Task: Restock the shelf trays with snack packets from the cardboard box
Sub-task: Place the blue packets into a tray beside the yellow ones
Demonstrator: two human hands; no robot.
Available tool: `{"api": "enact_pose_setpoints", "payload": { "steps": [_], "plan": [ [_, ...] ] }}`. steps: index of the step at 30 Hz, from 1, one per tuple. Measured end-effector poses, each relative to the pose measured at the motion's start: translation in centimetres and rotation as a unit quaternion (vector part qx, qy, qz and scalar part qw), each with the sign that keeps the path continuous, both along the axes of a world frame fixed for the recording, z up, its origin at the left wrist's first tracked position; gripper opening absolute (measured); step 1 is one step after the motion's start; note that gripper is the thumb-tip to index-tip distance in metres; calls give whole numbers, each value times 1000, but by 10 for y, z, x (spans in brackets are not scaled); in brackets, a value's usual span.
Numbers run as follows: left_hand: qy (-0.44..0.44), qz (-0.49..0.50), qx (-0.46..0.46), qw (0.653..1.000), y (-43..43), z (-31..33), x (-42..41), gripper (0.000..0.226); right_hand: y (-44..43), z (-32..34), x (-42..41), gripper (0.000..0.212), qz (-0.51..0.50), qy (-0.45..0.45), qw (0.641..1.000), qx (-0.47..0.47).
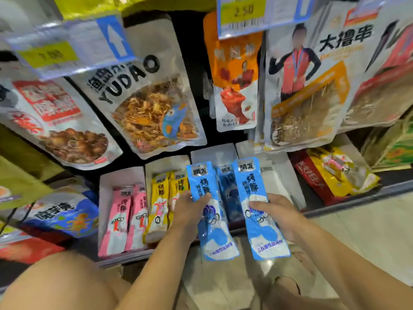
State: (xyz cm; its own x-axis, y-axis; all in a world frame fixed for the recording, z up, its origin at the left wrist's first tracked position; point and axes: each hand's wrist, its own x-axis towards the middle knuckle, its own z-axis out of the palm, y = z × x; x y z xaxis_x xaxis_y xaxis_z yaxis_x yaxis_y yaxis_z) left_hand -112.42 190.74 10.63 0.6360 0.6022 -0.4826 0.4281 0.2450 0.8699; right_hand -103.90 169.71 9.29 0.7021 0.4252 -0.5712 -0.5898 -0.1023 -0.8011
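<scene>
From the head camera, a crowded shelf — big pouches hang overhead, the nearest one reading YUDAO [134,86] with a cartoon fish, and beside it an orange pouch [234,74] under a yellow price tag [243,12] marked 2.50. Further right hangs a large pale bag [312,86] with bold Chinese lettering; its finer print is too blurred to read. These pouches dangle right over the back of the shelf trays, crowding the space above them. Down below, the white trays sit side by side: pink packets [121,218] in the left tray [105,186], yellow packets [163,198] in the next. The left hand [190,211] has its grip closed on a blue packet [210,211], thumb across the front, held upright over the tray edge. The right hand [274,215] clasps a second blue packet [259,209] just beside it, another blue one [230,198] lying in the tray between them — all printed with Chinese characters.
</scene>
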Motion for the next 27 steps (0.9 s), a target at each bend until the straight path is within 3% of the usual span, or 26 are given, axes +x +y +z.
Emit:
{"api": "enact_pose_setpoints", "payload": {
  "steps": [3, 9, 14, 24, 27],
  "plan": [
    [22, -13, 7, 1000, -2, -23, 25, 22, -4, -16, 16, 26, -19, 5, 1000, -13],
    [51, 2, -4, 999, -3, -61, 70, 26, -9, -30, 44, 24, -80, 16, 997, 1],
    [68, 7, -2, 998, -16, -84, 108, 16, -15, -41, 57, 25, -104, 32, 994, 12],
    [149, -42, 124, 980, -25, -129, 144, 30, -21, -60, 64, 21, -133, 46, 990, 4],
    [183, -71, 177, 964, -26, -132, 142, 52, -22, -63, 64, 26, -139, 45, 989, 12]
  ]
}}
